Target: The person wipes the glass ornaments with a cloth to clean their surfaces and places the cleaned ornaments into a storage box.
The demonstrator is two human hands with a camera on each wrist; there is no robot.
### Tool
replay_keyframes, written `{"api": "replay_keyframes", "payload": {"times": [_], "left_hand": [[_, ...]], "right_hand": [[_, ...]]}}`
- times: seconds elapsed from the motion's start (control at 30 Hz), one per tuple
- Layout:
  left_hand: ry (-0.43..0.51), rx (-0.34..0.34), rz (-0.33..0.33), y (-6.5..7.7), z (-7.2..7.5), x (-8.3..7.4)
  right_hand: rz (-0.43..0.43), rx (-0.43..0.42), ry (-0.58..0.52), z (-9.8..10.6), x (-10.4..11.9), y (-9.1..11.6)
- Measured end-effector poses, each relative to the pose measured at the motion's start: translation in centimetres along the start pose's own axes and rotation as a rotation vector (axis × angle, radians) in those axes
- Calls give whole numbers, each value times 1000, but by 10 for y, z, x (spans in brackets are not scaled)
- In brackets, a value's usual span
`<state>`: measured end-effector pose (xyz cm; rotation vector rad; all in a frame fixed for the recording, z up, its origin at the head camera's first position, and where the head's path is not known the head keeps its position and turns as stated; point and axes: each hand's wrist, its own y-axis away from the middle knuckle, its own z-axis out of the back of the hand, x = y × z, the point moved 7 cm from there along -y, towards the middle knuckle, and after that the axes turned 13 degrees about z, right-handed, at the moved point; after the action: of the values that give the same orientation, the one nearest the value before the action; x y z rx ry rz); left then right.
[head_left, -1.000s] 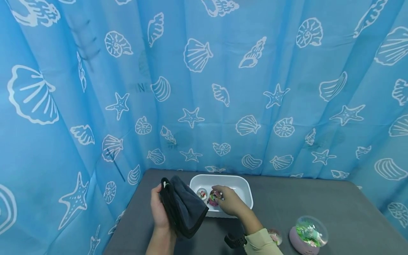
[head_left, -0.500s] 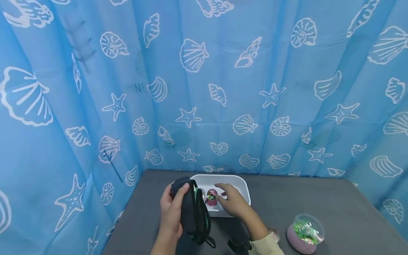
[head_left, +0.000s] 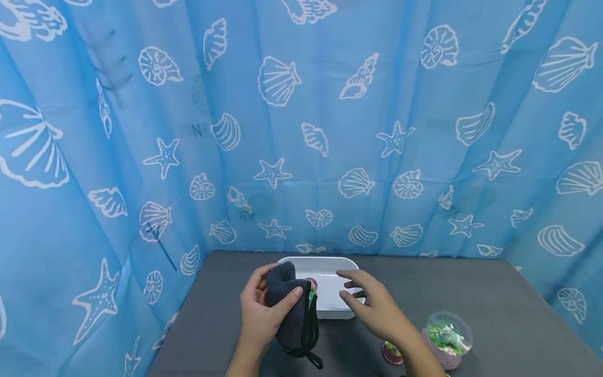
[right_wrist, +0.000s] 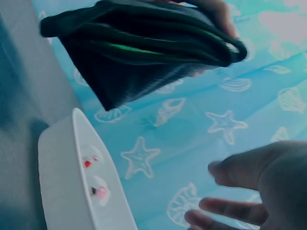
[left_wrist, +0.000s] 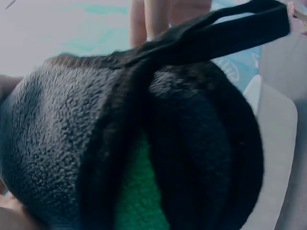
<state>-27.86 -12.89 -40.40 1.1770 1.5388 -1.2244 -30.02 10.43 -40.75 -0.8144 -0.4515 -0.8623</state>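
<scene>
My left hand (head_left: 261, 317) grips a folded dark grey cloth (head_left: 294, 330), thumb on the near face. The cloth has black edging and a hanging loop; in the left wrist view, green lining (left_wrist: 141, 189) shows between its folds. My right hand (head_left: 377, 309) is beside it over the right part of a white tray (head_left: 336, 314), fingers spread and holding nothing. Inside the tray stands a small pink-based snow globe (head_left: 313, 284), partly hidden by the cloth. In the right wrist view another small globe with a red figure (right_wrist: 89, 163) stands beside it.
On the grey table (head_left: 452, 283), right of the tray, are a small globe (head_left: 392, 353) near my right forearm and a larger snow globe with a pink base (head_left: 447, 337). A blue shell-print curtain (head_left: 301, 131) hangs behind and along the left side.
My right hand has let go of the pink globe in the tray and drawn away to the right. My left hand has turned the cloth, bringing its loop and folded edges toward the right.
</scene>
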Motion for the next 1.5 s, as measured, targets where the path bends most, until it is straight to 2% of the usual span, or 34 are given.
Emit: {"api": "replay_keyframes", "payload": {"times": [0.23,0.43,0.57,0.8,1.07,1.27,1.5], "left_hand": [[-33,150,-7,5,-15,-1],[-41,222,-37,9,-25,-3],[-35,233,-39,9,-28,-3],[-28,263,-35,11,-32,-4],[-89,238,-8,14,-34,-1],[-142,214,21,16,-35,0],[-167,209,28,17,-37,-1]], "right_hand": [[59,-41,-39,28,5,28],[49,-41,-18,38,3,52],[35,-49,-5,44,-2,65],[-77,-7,-22,44,-21,83],[-64,-32,53,44,-31,99],[-193,-5,169,47,-43,106],[-290,51,129,44,-56,112]]}}
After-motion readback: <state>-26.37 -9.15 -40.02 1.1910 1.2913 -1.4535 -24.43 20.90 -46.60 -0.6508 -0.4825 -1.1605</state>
